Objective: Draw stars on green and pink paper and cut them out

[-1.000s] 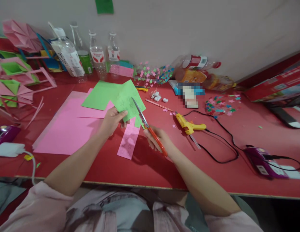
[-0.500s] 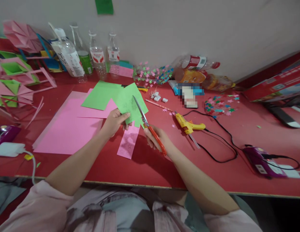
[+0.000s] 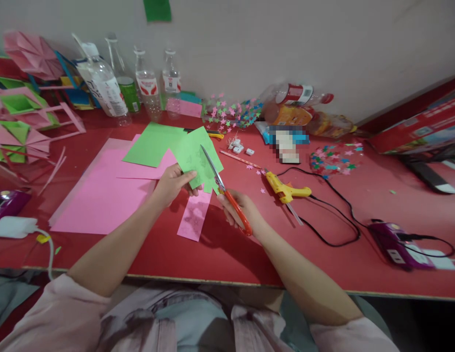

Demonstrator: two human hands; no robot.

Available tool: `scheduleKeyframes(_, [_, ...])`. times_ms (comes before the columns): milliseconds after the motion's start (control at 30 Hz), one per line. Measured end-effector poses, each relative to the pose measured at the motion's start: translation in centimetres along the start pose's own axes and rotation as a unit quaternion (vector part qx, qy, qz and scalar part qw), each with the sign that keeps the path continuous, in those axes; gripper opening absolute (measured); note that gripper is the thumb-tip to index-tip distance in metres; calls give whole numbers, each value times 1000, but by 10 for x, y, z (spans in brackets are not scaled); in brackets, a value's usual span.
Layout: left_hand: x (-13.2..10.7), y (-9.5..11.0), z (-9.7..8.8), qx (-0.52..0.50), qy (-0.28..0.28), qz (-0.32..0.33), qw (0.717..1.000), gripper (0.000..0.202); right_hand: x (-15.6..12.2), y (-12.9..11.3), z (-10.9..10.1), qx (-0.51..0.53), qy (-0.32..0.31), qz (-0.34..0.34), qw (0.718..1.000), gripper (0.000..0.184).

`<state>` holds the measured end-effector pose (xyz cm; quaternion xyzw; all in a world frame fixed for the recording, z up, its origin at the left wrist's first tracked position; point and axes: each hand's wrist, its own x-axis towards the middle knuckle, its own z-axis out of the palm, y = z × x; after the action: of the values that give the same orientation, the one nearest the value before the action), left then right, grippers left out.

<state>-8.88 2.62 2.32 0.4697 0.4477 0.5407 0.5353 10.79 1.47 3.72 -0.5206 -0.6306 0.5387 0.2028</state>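
My left hand (image 3: pixel 175 183) pinches the lower left edge of a green sheet of paper (image 3: pixel 193 155), thumb on top. Faint drawn shapes mark that sheet, and its lower right edge is notched. In my right hand (image 3: pixel 239 210) is a pair of scissors (image 3: pixel 237 210) with orange handles. Their blades lie across the green sheet, pointing away and to the left. Below the sheet a pink paper strip (image 3: pixel 193 217) with faint star outlines rests on the table. Larger pink paper (image 3: pixel 102 190) and another green sheet (image 3: pixel 148 146) lie to the left.
A yellow glue gun (image 3: pixel 288 189) with a black cord lies right of my hands. Near the wall stand several bottles (image 3: pixel 147 85); paper stars (image 3: pixel 227 112) and a yellow cutter (image 3: pixel 215 135) are close by. A purple power strip (image 3: pixel 399 247) sits at the right, folded paper pieces (image 3: pixel 25 117) at the left.
The green sheet has tilted slightly in my hands. Both hands and the scissors stay almost where they were.
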Motion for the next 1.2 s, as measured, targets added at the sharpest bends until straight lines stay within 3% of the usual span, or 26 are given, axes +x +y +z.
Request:
scheduleKeyframes(133, [5,-3,-6,-32,98,51,993,29,-1,0,0,-11,-6,-3,1000,43])
scheduleKeyframes(233, [7,-5,-9,-38,132,53,989,26,-3,0,0,-14,-18,-12,1000,43])
scheduleKeyframes(567, [4,-14,-7,12,105,68,992,22,-5,-1,0,-24,-17,-34,999,42])
scheduleKeyframes(933, [6,-15,-10,-5,89,71,993,25,-4,-2,1,-9,-5,-17,1000,40])
scheduleKeyframes(1200, [4,-11,-5,46,68,70,994,27,-4,-3,-1,-24,-6,-24,999,41])
